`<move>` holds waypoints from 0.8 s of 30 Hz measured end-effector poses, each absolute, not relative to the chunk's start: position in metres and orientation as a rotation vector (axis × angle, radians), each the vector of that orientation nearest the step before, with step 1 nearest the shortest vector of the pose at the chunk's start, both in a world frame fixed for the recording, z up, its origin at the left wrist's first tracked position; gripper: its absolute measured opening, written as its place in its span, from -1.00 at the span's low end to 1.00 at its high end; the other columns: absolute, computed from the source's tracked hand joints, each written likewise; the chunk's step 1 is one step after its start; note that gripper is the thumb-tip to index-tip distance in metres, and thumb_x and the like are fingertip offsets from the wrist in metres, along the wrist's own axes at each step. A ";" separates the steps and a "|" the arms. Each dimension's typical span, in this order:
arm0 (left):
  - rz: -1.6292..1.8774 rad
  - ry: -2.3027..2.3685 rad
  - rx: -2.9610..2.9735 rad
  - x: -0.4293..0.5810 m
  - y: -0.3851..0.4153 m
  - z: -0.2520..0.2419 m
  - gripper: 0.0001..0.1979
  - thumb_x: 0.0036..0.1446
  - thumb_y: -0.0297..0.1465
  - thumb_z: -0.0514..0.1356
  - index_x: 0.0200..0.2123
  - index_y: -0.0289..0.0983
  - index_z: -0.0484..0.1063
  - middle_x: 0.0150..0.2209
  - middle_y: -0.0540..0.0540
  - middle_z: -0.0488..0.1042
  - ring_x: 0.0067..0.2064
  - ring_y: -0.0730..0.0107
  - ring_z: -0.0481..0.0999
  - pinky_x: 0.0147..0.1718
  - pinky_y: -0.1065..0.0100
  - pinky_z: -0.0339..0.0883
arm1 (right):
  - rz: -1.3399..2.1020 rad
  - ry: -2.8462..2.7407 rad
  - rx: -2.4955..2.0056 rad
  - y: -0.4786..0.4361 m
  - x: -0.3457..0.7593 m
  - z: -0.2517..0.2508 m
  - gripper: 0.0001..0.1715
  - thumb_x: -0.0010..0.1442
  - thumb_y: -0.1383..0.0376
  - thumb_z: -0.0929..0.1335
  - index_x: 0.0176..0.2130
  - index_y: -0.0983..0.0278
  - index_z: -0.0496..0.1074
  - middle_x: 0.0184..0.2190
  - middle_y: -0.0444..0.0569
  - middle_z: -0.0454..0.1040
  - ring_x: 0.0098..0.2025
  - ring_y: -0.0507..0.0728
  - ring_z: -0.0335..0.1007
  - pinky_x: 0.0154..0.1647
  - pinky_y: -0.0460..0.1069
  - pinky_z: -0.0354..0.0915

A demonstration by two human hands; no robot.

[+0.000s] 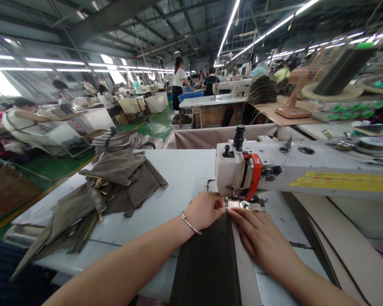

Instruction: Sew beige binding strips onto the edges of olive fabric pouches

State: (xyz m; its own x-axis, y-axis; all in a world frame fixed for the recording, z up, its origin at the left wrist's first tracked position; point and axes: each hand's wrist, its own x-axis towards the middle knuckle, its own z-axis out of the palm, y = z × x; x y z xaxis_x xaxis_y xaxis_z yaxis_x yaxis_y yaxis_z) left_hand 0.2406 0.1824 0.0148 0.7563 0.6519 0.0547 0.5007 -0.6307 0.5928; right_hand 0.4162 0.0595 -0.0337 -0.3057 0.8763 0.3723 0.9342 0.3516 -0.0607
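Note:
A sewing machine point(236, 172) with an orange guard stands ahead of my hands. Below its head, a long dark fabric strip point(207, 267) with a pale strip point(247, 272) along its right side runs from the needle area toward me. My left hand point(207, 210), a silver bangle on its wrist, pinches the dark fabric's far end close to the presser foot. Opposite it, my right hand point(257, 231) lies with fingers stretched out over the pale strip, the fingertips almost meeting those of the left hand. The needle and the exact stitching spot are too small to make out.
Grey-brown fabric pieces with zippers point(115, 182) are heaped on the table's left, in front of a stack of flat pieces point(118, 140). Long pale strips point(335, 238) hang at the right. A thread cone point(344, 70) stands back right. Several co-workers are farther off.

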 end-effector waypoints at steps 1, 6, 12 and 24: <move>0.362 0.873 2.390 0.242 0.182 0.012 -0.91 0.06 -0.43 0.15 -0.43 -0.27 0.44 -0.47 0.00 0.46 -0.40 0.39 0.43 -0.43 0.44 0.22 | -0.232 -2.277 -1.605 0.060 0.416 -0.034 -0.39 0.21 0.36 0.23 0.24 0.25 0.14 0.13 0.08 0.31 0.01 0.20 0.30 -0.03 0.15 0.25; 0.395 0.941 2.390 0.244 0.182 0.010 -0.90 0.04 -0.44 0.13 -0.46 -0.27 0.43 -0.47 -0.03 0.47 -0.41 0.37 0.43 -0.46 0.44 0.17 | -0.234 -2.272 -1.641 0.060 0.414 -0.031 -0.34 0.20 0.38 0.22 0.27 0.28 0.10 0.18 0.10 0.26 0.04 0.23 0.27 -0.02 0.16 0.24; 0.407 0.985 2.431 0.249 0.183 0.017 -0.87 0.06 -0.45 0.11 -0.43 -0.29 0.46 -0.45 -0.07 0.50 -0.41 0.36 0.44 -0.47 0.43 0.16 | -0.196 -2.298 -1.657 0.059 0.413 -0.032 -0.35 0.21 0.37 0.21 0.27 0.29 0.08 0.19 0.08 0.24 0.07 0.24 0.23 0.01 0.17 0.19; 0.387 0.995 2.543 0.247 0.184 0.016 -0.87 0.18 -0.42 0.11 -0.32 -0.30 0.45 -0.34 -0.11 0.51 -0.29 0.28 0.48 -0.32 0.35 0.31 | -0.172 -2.296 -1.679 0.058 0.414 -0.031 -0.37 0.23 0.36 0.22 0.27 0.22 0.11 0.20 0.04 0.22 0.06 0.23 0.23 0.00 0.16 0.19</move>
State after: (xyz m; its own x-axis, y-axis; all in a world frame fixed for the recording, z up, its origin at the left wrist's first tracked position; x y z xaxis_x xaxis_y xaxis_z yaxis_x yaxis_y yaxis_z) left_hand 0.2472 0.1845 0.0162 0.7110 0.6939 0.1144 0.5888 -0.6763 0.4426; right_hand 0.4138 0.0581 -0.0313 -0.2781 0.9119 0.3019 0.9467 0.3133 -0.0744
